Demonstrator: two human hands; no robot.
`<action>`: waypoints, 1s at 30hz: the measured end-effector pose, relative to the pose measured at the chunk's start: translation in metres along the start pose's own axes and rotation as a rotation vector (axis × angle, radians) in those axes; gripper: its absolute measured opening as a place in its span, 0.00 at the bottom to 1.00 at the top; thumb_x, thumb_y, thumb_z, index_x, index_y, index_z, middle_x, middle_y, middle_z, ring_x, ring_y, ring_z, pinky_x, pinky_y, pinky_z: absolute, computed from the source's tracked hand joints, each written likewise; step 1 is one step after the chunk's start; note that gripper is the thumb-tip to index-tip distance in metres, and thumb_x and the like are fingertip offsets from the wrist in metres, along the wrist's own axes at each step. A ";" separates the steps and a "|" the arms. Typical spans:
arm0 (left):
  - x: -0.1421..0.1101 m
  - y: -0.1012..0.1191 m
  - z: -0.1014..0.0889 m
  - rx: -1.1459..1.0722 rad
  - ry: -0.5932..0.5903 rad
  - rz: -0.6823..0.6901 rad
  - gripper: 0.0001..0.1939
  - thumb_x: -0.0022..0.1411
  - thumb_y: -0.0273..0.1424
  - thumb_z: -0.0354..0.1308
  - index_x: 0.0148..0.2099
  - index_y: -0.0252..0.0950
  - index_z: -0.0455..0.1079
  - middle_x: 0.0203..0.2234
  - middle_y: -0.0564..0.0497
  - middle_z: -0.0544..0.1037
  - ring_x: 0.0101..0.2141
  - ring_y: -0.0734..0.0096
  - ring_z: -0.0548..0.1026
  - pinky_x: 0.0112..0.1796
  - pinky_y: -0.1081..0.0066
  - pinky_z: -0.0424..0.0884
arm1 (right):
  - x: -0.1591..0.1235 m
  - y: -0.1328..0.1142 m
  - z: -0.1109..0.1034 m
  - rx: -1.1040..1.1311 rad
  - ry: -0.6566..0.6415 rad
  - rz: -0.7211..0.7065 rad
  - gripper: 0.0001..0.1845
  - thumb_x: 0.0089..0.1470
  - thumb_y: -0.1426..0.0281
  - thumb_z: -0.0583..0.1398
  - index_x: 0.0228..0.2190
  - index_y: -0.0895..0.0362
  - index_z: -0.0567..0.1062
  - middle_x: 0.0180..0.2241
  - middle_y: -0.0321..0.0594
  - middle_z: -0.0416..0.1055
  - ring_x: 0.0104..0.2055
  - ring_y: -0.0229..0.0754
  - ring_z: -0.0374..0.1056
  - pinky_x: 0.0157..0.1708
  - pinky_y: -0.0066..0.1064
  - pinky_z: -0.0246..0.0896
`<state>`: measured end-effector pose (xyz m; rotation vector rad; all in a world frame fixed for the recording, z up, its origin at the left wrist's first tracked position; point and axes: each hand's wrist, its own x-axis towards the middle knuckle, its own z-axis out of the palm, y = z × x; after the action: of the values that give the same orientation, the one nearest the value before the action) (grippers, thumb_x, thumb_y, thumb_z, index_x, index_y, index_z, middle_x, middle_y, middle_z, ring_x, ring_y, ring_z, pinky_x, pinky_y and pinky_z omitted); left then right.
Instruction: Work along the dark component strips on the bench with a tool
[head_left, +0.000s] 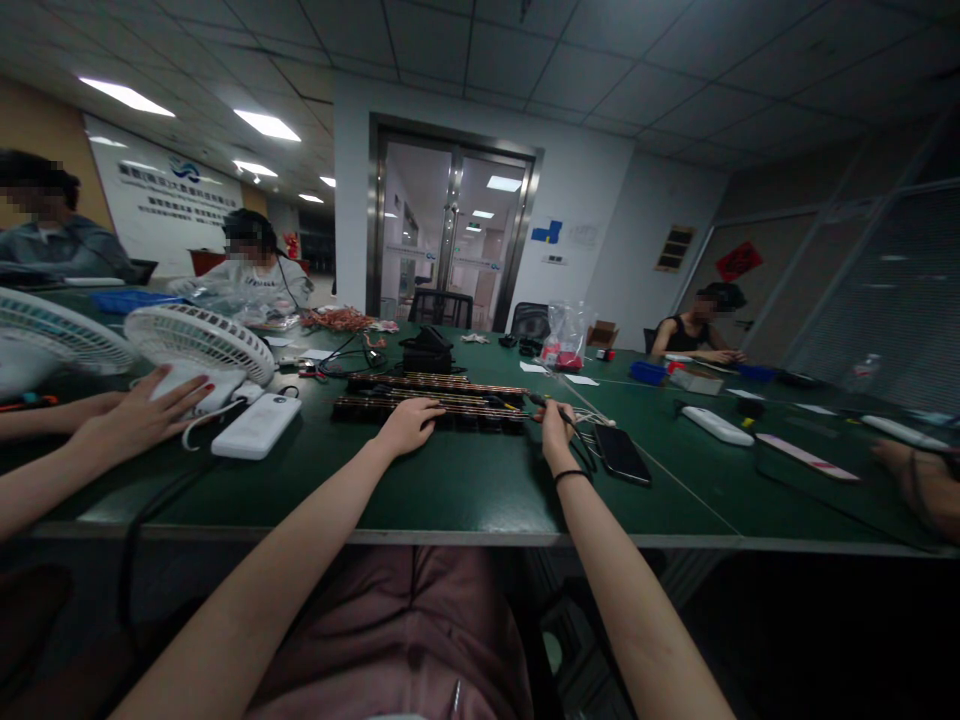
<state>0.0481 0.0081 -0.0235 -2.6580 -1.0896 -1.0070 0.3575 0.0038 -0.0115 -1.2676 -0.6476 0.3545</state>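
Rows of dark strips with copper-coloured edges (480,405) lie lengthwise on the green table in front of me. My left hand (409,425) rests against the near row, its fingers stretched loosely over the edge. At the right end of the strips, my right hand (555,432) is closed around a black pen-like tool (538,401), whose tip points left toward the strips. The tool's exact kind is too small to make out. A black cord (587,452) loops down beside that hand. Just right of it lies a dark-screened phone (622,455).
A white power bank (256,427) and a white fan (199,345) stand on the left, where another person's hands (161,400) touch the fan. Behind the strips sits a black object (427,350). Pale cables (592,417) lie near the phone. The table's front edge (480,538) runs before me.
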 end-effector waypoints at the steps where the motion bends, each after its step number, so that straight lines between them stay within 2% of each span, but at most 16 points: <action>1: 0.000 0.000 0.000 0.003 0.001 0.001 0.20 0.63 0.26 0.54 0.55 0.39 0.77 0.55 0.45 0.77 0.57 0.56 0.73 0.60 0.51 0.68 | 0.000 0.000 0.000 -0.001 0.001 0.005 0.05 0.48 0.65 0.58 0.25 0.52 0.67 0.20 0.31 0.70 0.21 0.40 0.68 0.25 0.30 0.64; 14: 0.000 -0.003 0.003 0.007 -0.005 -0.005 0.20 0.63 0.27 0.54 0.55 0.40 0.77 0.56 0.46 0.77 0.57 0.57 0.73 0.60 0.52 0.68 | -0.004 -0.009 -0.002 -0.005 0.002 0.031 0.06 0.51 0.64 0.57 0.26 0.51 0.66 0.19 0.29 0.68 0.23 0.40 0.69 0.27 0.30 0.63; 24: 0.000 -0.002 0.000 0.024 -0.016 -0.004 0.20 0.63 0.27 0.53 0.55 0.39 0.77 0.56 0.46 0.77 0.58 0.57 0.72 0.60 0.53 0.67 | -0.011 -0.022 -0.005 0.028 0.147 -0.056 0.09 0.54 0.65 0.54 0.24 0.51 0.62 0.18 0.29 0.65 0.22 0.39 0.65 0.26 0.30 0.61; 30: 0.000 0.000 -0.001 0.035 -0.025 -0.010 0.20 0.64 0.27 0.53 0.56 0.37 0.76 0.56 0.44 0.76 0.58 0.56 0.72 0.60 0.53 0.67 | -0.007 -0.018 -0.005 -0.060 0.101 -0.012 0.10 0.55 0.67 0.55 0.22 0.52 0.62 0.16 0.29 0.63 0.21 0.39 0.64 0.28 0.30 0.60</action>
<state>0.0472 0.0078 -0.0230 -2.6473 -1.1152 -0.9501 0.3535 -0.0093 0.0029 -1.3297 -0.5825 0.2610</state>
